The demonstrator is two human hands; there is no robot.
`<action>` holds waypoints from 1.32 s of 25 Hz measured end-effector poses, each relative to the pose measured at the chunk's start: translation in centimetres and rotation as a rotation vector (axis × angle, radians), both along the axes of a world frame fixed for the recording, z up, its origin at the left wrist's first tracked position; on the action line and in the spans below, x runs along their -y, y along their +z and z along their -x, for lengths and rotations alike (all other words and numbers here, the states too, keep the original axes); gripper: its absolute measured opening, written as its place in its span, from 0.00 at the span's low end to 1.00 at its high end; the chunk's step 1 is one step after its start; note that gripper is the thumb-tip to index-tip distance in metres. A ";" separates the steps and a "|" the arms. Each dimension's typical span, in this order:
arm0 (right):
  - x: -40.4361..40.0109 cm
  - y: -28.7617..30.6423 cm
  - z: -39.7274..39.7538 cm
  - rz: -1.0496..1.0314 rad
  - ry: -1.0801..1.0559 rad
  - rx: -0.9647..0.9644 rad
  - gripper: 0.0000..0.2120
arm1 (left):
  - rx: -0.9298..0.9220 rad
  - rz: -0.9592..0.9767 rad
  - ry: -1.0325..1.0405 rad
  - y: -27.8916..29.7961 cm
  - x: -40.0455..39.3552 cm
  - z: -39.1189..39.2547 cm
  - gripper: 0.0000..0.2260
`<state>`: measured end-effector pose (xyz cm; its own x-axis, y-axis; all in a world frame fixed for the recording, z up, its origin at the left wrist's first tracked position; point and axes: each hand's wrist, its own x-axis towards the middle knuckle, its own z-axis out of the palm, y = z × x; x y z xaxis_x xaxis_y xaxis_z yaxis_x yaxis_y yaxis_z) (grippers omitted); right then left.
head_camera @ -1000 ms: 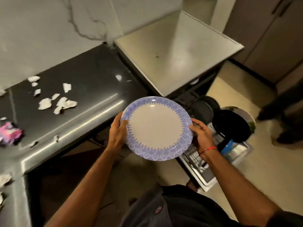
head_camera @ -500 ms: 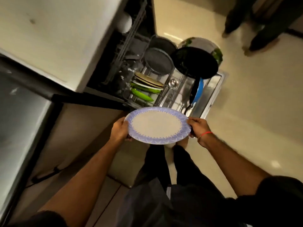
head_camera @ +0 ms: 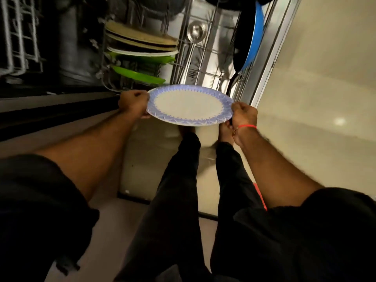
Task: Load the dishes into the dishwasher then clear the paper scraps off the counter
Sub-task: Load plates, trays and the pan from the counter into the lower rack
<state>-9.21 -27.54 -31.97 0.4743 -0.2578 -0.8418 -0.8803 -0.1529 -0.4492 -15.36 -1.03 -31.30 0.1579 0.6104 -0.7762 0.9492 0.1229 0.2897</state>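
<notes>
I hold a white plate with a blue patterned rim (head_camera: 188,104) nearly level, just in front of the pulled-out lower dishwasher rack (head_camera: 211,58). My left hand (head_camera: 133,102) grips its left edge and my right hand (head_camera: 244,117) grips its right edge, fingers curled round the rim. In the rack stand several plates on edge: two green ones (head_camera: 138,75), a white one and tan ones (head_camera: 142,37) behind. A steel ladle (head_camera: 194,35) lies beside them. The counter and paper scraps are out of view.
A dark pan with a blue rim (head_camera: 249,41) stands at the rack's right side. The upper wire rack (head_camera: 18,35) shows at top left. The open dishwasher door edge (head_camera: 270,53) borders pale floor (head_camera: 325,98) on the right. My legs are below the plate.
My view has swung from the counter down to the dishwasher. Both hands have carried the plate lower and closer to the rack, next to the green plates.
</notes>
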 end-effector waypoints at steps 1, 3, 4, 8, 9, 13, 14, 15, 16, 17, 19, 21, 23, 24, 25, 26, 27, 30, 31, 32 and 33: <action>0.1 -0.5 -0.1 0.015 -0.006 0.005 0.09 | -0.006 -0.006 -0.004 -0.9 0.2 -0.4 0.09; 0.4 -0.9 0.0 0.032 0.009 0.001 0.08 | -0.022 -0.030 0.003 -1.6 0.3 -0.7 0.08; 0.6 -0.8 0.1 0.033 0.017 -0.002 0.09 | -0.031 -0.026 0.003 -1.6 0.4 -0.4 0.08; 1.0 -0.5 0.4 0.035 -0.037 -0.014 0.10 | -0.065 0.038 -0.027 -1.5 0.8 0.2 0.04; 1.2 -0.4 0.4 0.038 -0.063 -0.019 0.09 | -0.063 0.049 -0.017 -1.7 1.0 0.0 0.03; 2.1 0.0 -0.5 0.023 -0.219 -0.070 0.09 | -0.050 0.125 0.061 -2.0 2.7 -2.0 0.05; 2.3 -0.1 -0.8 0.003 -0.238 -0.093 0.09 | -0.045 0.134 0.074 -2.0 3.2 -2.5 0.05; 2.4 -0.3 -1.1 -0.022 -0.238 -0.117 0.08 | -0.036 0.138 0.101 -2.1 3.6 -2.9 0.05; 2.3 -0.6 -1.4 -0.046 -0.229 -0.137 0.08 | -0.027 0.143 0.136 -2.1 3.7 -3.1 0.05; 2.2 -0.8 -1.7 -0.065 -0.221 -0.152 0.09 | -0.019 0.157 0.179 -2.0 3.8 -3.3 0.05; 2.1 -1.2 -2.0 -0.097 -0.220 -0.174 0.11 | -0.007 0.210 0.262 -1.6 3.6 -3.6 0.06; 2.1 -1.5 -2.1 -0.119 -0.224 -0.184 0.12 | -0.009 0.266 0.289 -1.4 3.7 -3.6 0.09; 2.1 -1.8 -2.1 -0.116 -0.222 -0.190 0.13 | -0.025 0.277 0.278 -1.3 4.0 -3.3 0.16; 2.2 -1.9 -2.0 -0.111 -0.217 -0.187 0.14 | -0.029 0.276 0.276 -1.3 4.3 -3.1 0.18; 2.2 -1.9 -1.9 -0.108 -0.212 -0.184 0.14 | -0.032 0.273 0.275 -1.3 4.6 -2.9 0.20; 2.4 -2.1 -1.9 -0.107 -0.207 -0.181 0.14 | -0.036 0.267 0.275 -1.2 5.1 -2.7 0.20; 2.4 -2.2 -1.9 -0.113 -0.204 -0.177 0.14 | -0.035 0.260 0.285 -1.1 5.5 -2.5 0.21; 2.6 -2.6 -2.0 -0.142 -0.176 -0.158 0.14 | 0.022 0.242 0.332 -1.1 6.4 -2.0 0.21; 2.6 -2.8 -2.0 -0.156 -0.165 -0.151 0.13 | 0.057 0.238 0.328 -1.2 6.7 -1.9 0.21; 2.6 -3.0 -2.0 -0.170 -0.158 -0.143 0.12 | 0.088 0.231 0.315 -1.1 7.1 -2.0 0.21; 2.6 -3.2 -1.9 -0.179 -0.153 -0.135 0.12 | 0.107 0.223 0.300 -1.1 7.4 -2.1 0.20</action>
